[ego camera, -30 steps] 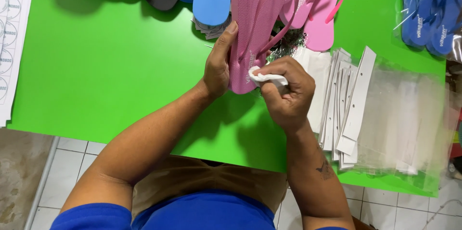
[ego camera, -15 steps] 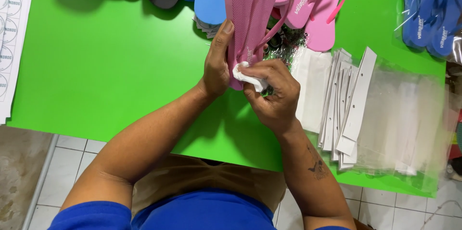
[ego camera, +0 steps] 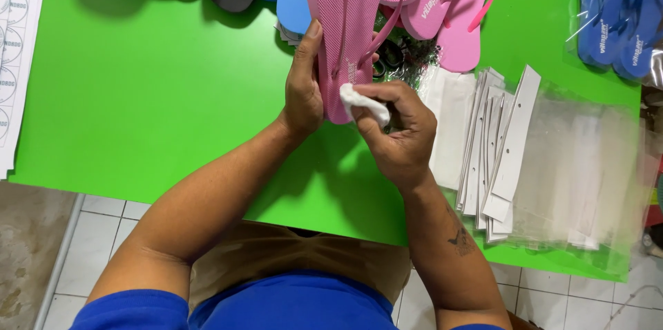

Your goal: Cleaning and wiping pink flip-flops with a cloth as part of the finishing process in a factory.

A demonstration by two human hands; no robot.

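A pink rubber flip-flop (ego camera: 345, 19) is gripped at its near heel by the left hand (ego camera: 304, 88), while a small white cloth wad (ego camera: 364, 103) is pinched tight against it by the right hand (ego camera: 400, 133).

Pink flip-flop (ego camera: 345, 19), white cloth (ego camera: 364, 103), bright green table (ego camera: 152, 81), blue flip-flops (ego camera: 615, 19) in clear bag

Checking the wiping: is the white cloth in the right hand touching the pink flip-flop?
Touching. The head view shows the white cloth, pinched in the right hand, pressed against the pink flip-flop's heel with no gap.
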